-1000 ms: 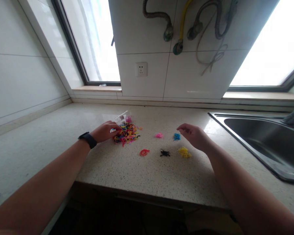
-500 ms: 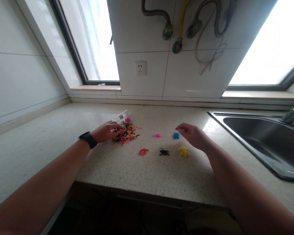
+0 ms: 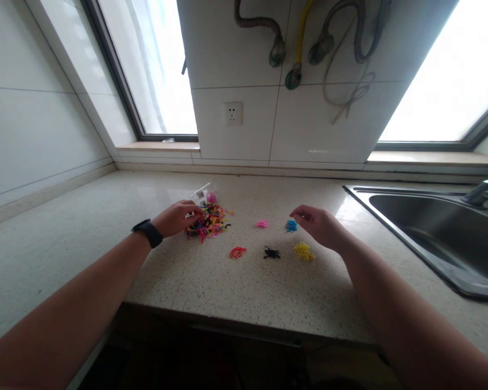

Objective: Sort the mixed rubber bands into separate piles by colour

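My left hand (image 3: 181,218), with a black watch on its wrist, rests at the left edge of a mixed heap of small colourful elastic bands (image 3: 212,221). Its fingers are pinched together over the heap; what they hold, if anything, is too small to make out. My right hand (image 3: 314,221) hovers by a small blue pile of bands (image 3: 291,226), thumb and fingers drawn together, their content hidden. Nearby lie a pink pile (image 3: 262,223), a red pile (image 3: 238,252), a black pile (image 3: 271,252) and a yellow pile (image 3: 304,251).
A clear plastic bag (image 3: 200,193) with something pink lies behind the heap. At the right, a steel sink (image 3: 360,208) is set into the speckled countertop (image 3: 211,287). The tiled wall behind carries a socket (image 3: 232,114), pipes and a tied cord.
The view has shifted very slightly. Both hands stay almost where they were, and the piles look the same.
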Action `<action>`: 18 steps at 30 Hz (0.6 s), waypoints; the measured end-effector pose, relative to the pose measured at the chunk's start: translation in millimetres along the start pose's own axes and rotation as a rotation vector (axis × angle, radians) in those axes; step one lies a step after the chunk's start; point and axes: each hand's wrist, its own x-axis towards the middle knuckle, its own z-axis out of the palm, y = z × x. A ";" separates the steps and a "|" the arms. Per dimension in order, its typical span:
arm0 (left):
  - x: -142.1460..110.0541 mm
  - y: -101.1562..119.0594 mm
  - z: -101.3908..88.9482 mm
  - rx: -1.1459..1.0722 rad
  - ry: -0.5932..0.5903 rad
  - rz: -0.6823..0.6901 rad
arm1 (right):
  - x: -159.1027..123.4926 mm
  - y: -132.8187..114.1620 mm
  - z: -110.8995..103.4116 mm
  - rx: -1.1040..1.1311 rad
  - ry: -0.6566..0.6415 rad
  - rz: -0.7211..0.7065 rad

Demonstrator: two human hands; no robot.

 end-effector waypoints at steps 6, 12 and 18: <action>1.9 -1.1 2.5 -0.189 0.116 -0.182 | -0.4 0.6 -0.2 0.016 -0.010 -0.002; 0.9 -9.9 6.8 -0.222 0.151 -0.241 | -0.9 -0.4 -0.4 0.005 -0.026 0.009; -0.2 -8.7 7.1 -0.193 0.155 -0.272 | -0.5 0.4 0.4 0.002 -0.037 0.006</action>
